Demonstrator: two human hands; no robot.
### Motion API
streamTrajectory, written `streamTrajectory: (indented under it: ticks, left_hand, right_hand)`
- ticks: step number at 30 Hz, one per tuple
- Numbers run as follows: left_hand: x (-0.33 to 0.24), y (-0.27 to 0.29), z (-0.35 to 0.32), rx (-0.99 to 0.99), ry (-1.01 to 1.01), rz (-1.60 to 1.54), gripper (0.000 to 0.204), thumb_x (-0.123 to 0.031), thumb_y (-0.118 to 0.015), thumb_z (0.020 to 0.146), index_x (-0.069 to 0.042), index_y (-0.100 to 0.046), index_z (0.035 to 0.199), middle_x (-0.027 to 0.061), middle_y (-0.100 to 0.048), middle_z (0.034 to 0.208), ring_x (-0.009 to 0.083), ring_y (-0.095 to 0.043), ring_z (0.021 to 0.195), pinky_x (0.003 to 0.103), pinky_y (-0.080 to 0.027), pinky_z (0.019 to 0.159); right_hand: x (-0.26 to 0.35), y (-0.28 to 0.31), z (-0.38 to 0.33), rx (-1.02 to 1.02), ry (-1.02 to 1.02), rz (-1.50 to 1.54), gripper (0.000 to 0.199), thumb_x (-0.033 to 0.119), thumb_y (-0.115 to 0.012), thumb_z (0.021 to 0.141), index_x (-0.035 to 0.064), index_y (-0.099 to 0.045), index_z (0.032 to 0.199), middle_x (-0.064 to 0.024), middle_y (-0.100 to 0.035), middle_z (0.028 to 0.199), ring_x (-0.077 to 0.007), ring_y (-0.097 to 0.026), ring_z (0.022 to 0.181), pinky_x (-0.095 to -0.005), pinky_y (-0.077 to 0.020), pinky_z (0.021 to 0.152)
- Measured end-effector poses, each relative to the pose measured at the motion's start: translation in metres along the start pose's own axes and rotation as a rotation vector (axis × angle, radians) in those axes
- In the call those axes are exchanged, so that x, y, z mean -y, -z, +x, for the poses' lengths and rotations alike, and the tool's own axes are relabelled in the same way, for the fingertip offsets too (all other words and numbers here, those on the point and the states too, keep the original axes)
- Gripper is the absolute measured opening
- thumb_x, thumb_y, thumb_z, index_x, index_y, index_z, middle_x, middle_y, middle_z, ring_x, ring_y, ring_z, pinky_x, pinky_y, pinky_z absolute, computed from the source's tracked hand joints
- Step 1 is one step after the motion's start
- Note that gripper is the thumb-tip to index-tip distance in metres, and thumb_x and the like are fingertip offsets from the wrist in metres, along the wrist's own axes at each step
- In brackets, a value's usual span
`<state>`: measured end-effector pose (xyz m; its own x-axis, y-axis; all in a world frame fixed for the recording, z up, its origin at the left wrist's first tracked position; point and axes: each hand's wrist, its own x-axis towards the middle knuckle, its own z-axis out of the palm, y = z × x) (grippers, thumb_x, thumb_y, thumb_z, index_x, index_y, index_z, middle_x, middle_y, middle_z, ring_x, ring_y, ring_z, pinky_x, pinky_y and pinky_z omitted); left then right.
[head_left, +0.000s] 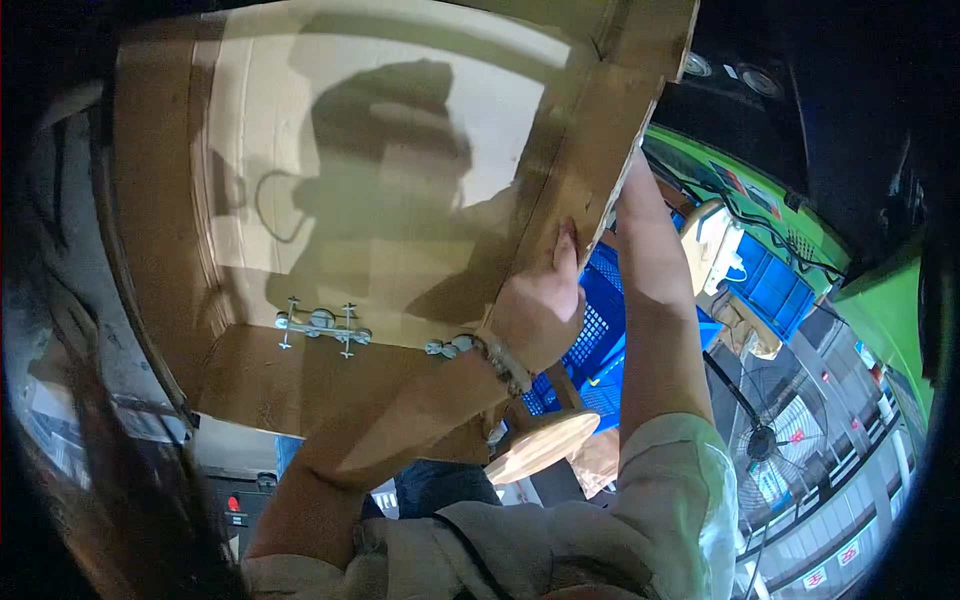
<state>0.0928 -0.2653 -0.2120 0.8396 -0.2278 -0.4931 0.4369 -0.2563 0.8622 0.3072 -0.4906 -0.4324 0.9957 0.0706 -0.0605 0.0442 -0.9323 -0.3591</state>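
Observation:
A large, shallow cardboard box [620, 110] stands tilted in front of me, its inside facing me. My left hand [545, 305] is closed at its right wall, thumb lying along the cardboard, the other fingers mostly hidden. A bracelet circles that wrist. My right hand [634, 178] reaches up behind the same wall, which covers its fingers. Along the box's lower inside edge lies a grey jointed part with thin cross-shaped ends [322, 324]. A similar small grey part [452, 346] is beside my left wrist, partly covered by it. My shadow falls across the pale bottom.
Blue plastic crates [603, 300] stand to the right behind the box. Below them is a round wooden stool [545, 447]; another round wooden top [704, 240] is farther right. A floor fan [762, 442] and a green machine [900, 320] occupy the right side.

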Motion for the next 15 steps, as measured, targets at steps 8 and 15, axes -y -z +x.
streamTrajectory:
  ticks: [8,15]
  left_hand:
    - [-0.021,0.000,-0.027,-0.005,-0.170,0.024,0.061,-0.008,-0.051,0.075,0.010,-0.033,0.131,0.0216,-0.058,0.061,0.0369,-0.058,0.053,0.046,-0.048,0.053]
    - [-0.017,0.020,-0.025,-0.055,-0.253,0.068,0.047,-0.006,-0.052,0.078,0.012,-0.041,0.120,0.0228,-0.057,0.065,0.0371,-0.059,0.056,0.043,-0.048,0.053]
  right_hand:
    - [0.006,0.098,0.082,0.710,-1.067,0.309,0.027,0.040,-0.062,0.076,0.0154,-0.068,0.086,-0.0069,-0.068,0.082,-0.0272,-0.065,0.076,-0.0366,-0.0516,0.065]
    - [0.042,0.057,0.001,-0.109,-0.097,-0.112,0.023,0.038,-0.062,0.076,0.0163,-0.066,0.081,-0.0098,-0.067,0.077,-0.0323,-0.065,0.071,-0.0409,-0.0515,0.062]
